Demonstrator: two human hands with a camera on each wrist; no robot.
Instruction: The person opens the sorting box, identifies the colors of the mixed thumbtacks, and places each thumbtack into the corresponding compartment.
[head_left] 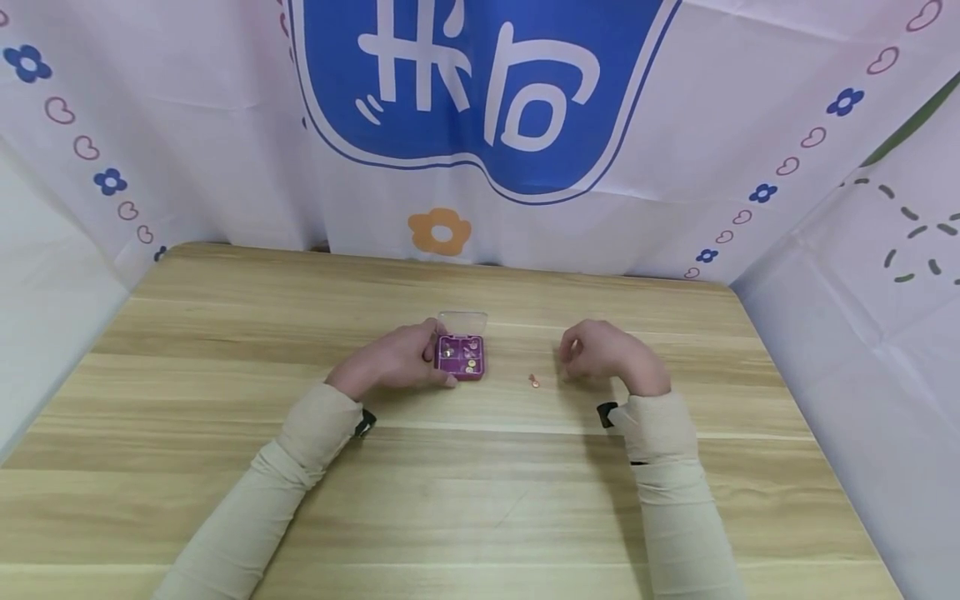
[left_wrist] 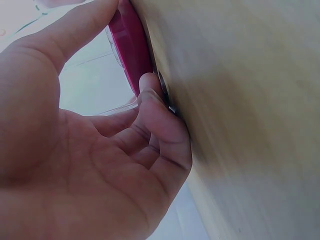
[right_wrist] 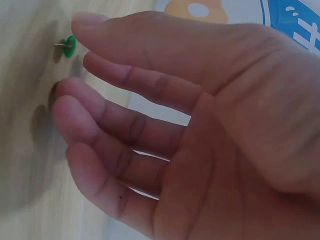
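A small purple box (head_left: 471, 377) with a divided inside and a raised clear lid (head_left: 462, 321) sits on the table. My left hand (head_left: 393, 357) grips its left side, the thumb at the near corner and a finger at the far one. Several tiny bits, some yellow, lie in its compartments. In the left wrist view, the magenta side (left_wrist: 131, 47) of the box shows beyond my curled fingers. My right hand (head_left: 603, 352) is loosely curled and holds nothing. Past its thumb tip lies a green-edged disc with a thin gold pin (right_wrist: 70, 46). Between hand and box lies a tiny orange-red piece (head_left: 535, 382).
The wooden table (head_left: 450, 500) has a white cloth (head_left: 225, 167) with blue and orange prints hanging at its back edge. White cloth also stands along the left and right sides. Dark straps (head_left: 607, 415) show at both wrists.
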